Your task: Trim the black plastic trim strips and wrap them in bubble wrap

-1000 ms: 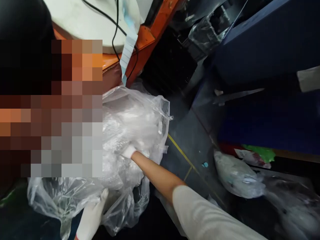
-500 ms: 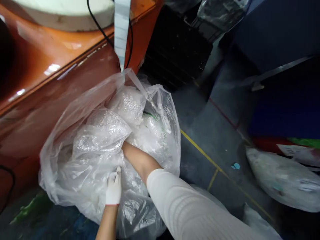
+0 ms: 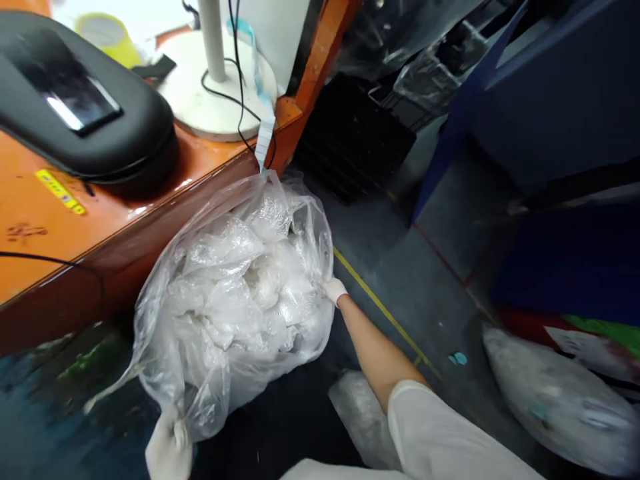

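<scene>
A large clear plastic bag (image 3: pixel 150 320) stands beside the orange bench, its mouth facing up. Crumpled clear plastic packaging (image 3: pixel 235 313) fills it. My left hand (image 3: pixel 170 445), in a white glove, is closed on the bag's near-left edge, where the plastic gathers into the fingers. On the far side, my right hand (image 3: pixel 334 291), also white-gloved, grips the bag's right rim with the arm stretched out. Its fingertips are partly hidden by the plastic.
The orange bench (image 3: pixel 115 230) holds a dark case with a phone (image 3: pixel 70 80), a round white stand (image 3: pixel 220 113) and yellow tape (image 3: pixel 107 37). A dark crate (image 3: pixel 355 140) is behind. Filled plastic bags (image 3: pixel 555 393) lie right; another bag (image 3: pixel 363 413) sits near my legs.
My right hand has come out of the packaging and moved to the bag's right rim. My left hand has left the packaging and taken the near-left edge. More of the bench shows.
</scene>
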`<state>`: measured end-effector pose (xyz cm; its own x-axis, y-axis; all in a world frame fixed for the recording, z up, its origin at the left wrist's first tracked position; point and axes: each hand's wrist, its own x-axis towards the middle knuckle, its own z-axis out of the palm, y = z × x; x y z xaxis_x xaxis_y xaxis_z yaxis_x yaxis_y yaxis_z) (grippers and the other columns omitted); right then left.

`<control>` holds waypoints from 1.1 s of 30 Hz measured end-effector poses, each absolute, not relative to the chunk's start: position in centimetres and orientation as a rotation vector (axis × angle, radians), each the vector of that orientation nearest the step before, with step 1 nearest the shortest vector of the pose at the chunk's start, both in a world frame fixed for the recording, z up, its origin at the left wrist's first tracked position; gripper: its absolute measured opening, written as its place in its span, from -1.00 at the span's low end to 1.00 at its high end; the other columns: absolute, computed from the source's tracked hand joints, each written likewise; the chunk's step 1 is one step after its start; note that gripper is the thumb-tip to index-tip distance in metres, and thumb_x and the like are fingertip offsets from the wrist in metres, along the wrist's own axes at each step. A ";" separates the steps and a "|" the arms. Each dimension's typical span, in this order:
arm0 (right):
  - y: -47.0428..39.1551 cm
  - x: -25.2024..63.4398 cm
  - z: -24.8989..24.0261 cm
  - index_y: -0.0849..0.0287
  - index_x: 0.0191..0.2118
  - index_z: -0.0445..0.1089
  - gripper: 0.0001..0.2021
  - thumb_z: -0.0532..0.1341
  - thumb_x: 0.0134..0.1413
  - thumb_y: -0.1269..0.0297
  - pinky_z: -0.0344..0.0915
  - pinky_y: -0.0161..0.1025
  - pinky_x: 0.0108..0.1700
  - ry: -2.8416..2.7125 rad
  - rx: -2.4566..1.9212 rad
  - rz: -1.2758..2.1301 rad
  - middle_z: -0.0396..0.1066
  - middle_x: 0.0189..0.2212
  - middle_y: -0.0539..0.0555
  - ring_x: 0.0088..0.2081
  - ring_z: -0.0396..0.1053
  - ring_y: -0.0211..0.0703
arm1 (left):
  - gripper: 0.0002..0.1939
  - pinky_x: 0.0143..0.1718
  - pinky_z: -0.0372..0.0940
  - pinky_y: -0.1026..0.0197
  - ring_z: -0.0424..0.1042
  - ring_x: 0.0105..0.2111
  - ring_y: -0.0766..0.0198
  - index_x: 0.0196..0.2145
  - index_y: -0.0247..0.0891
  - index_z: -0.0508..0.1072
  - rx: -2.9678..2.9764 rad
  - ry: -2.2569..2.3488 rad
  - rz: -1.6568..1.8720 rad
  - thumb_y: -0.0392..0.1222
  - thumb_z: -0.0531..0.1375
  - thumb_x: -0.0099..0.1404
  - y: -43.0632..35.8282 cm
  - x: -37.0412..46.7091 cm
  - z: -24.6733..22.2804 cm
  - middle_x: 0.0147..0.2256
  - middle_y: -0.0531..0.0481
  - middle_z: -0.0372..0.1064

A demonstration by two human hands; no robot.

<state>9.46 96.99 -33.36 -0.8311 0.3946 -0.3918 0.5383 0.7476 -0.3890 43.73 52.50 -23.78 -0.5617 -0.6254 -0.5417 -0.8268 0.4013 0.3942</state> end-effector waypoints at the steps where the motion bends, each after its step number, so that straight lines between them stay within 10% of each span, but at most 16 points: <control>1: 96.8 10.0 -32.0 0.40 0.13 0.58 -0.49 0.20 0.31 0.08 0.47 -0.12 -0.04 2.649 0.704 -0.708 0.66 -0.18 0.37 -0.14 0.61 0.09 | -0.46 0.33 0.39 -0.29 0.48 0.26 -0.37 0.10 -0.10 0.63 -1.302 2.387 0.835 0.08 0.12 0.26 51.5 43.8 -22.1 0.04 -0.23 0.64; 8: 100.4 17.5 -15.4 0.27 0.01 0.66 -0.50 0.03 0.38 0.11 0.43 0.11 0.18 2.970 0.475 -0.678 0.66 -0.05 0.38 0.07 0.59 0.26 | -0.55 0.26 0.45 -0.18 0.60 0.10 -0.26 -0.05 -0.16 0.65 -1.142 2.679 0.728 0.01 0.10 0.25 47.7 46.5 -12.3 0.00 -0.23 0.65; 14: 94.0 17.0 -7.1 0.01 -0.16 0.69 -0.69 0.19 0.33 0.07 0.43 0.11 0.24 2.688 -0.807 -0.940 0.64 -0.08 0.19 0.07 0.55 0.17 | -0.61 0.10 0.52 -0.07 0.62 -0.02 -0.10 -0.21 -0.14 0.72 -0.075 2.795 1.137 -0.10 0.07 0.44 56.2 38.9 -8.5 -0.09 -0.27 0.64; 19: 82.3 12.0 -11.8 0.07 -0.36 0.55 -0.72 0.30 0.32 0.04 0.26 0.18 0.40 2.268 -0.984 -1.133 0.59 -0.11 0.19 0.15 0.46 0.17 | -0.55 0.52 0.00 -0.31 0.13 0.49 -0.23 -0.38 -0.19 0.60 0.314 2.862 1.428 0.13 0.17 0.54 59.6 26.4 -10.4 0.38 -0.24 0.36; 24: 80.3 13.2 -19.4 0.13 -0.22 0.53 -0.55 -0.04 0.47 0.04 0.44 0.06 0.22 2.200 -0.462 -1.144 0.59 -0.25 0.17 -0.05 0.55 0.08 | -0.34 0.28 0.36 -0.10 0.58 0.07 -0.03 -0.17 -0.23 0.61 -0.170 2.449 1.820 0.27 -0.11 0.63 61.0 21.3 -18.0 -0.14 -0.22 0.63; 33: 79.9 16.9 -22.6 0.09 0.38 0.42 -0.32 0.46 0.17 0.08 0.39 -0.02 0.29 2.163 -0.386 -1.110 0.58 0.12 0.13 0.21 0.48 0.14 | -0.44 0.21 0.40 -0.07 0.52 -0.01 0.02 -0.14 -0.24 0.53 -0.568 2.317 1.833 0.18 -0.12 0.63 64.4 20.2 -25.1 -0.09 -0.22 0.55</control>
<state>16.89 79.86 -22.61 -0.7338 -0.5285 -0.4268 0.0388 0.5947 -0.8030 20.19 64.36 -25.08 -0.9202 -0.2086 -0.3312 -0.3703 0.1896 0.9094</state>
